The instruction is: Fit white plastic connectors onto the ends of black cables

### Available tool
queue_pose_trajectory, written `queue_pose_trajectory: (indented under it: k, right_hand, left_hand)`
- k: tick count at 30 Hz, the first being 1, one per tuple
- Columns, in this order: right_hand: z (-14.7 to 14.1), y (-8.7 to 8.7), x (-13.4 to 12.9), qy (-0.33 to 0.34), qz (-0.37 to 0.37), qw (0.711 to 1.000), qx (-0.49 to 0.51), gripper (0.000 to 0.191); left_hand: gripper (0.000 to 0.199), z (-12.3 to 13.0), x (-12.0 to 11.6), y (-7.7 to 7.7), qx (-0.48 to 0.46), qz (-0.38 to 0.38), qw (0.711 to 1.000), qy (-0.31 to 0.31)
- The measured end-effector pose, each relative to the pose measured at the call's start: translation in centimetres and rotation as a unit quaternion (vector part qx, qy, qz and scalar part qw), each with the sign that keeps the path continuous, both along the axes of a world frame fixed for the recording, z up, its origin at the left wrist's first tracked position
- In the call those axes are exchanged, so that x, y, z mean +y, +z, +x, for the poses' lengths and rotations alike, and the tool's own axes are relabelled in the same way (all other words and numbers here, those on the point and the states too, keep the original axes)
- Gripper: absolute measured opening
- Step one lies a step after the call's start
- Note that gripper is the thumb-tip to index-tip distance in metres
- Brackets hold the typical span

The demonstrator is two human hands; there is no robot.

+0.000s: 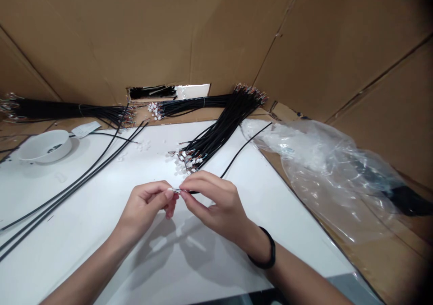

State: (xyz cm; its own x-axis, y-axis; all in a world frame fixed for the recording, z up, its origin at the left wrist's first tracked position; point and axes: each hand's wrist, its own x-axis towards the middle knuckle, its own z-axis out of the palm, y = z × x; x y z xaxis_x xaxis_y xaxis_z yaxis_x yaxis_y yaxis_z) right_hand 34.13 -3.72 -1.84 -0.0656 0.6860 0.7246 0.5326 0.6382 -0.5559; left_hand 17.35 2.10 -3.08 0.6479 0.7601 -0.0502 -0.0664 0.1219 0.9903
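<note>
The black cable (248, 143) was at the middle of the white table (287, 233), its near end raised between the two hands and its length seeming to pass behind the right one, then away up to the right. The left hand (150, 201) had thumb and forefinger closed on the tip, the other fingers loosely curled. The right hand (214, 199) pinched just beside it with thumb and fingertips, the palm open and hollow. Between them showed a short, pale, shiny stretch of bared wires (175, 190); whether a plug sat under the left thumb could not be told.

The cable looked light and springy — it bowed rather than hung limp — with a smooth skin that might slip a little. The bared wires looked thin and easily bent, so the firmer hold was likely on the black skin just behind them, with only a light pinch at the tip.

To the left, a white bowl (32, 149) held a few small dark pieces (54, 148), most of its inside bare. To the right, a clear plastic bag (314, 178) lay slumped over the table's edge; something whitish showed through it, too blurred to name.
</note>
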Motion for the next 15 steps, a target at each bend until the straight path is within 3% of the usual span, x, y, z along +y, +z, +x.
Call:
queue_pose_trajectory:
  k: [11,15]
  right_hand:
    - [0.0,0.0,-0.2,-0.039,0.041,0.998,-0.010,0.014]
    - [0.0,0.1,-0.4,-0.038,-0.007,0.999,0.033,0.010]
  left_hand:
    - [0.027,0.1,-0.3,0.5,0.012,0.013,1.000,-0.010]
    - [0.029,0.2,-0.7,1.1,0.075,0.135,0.988,0.018]
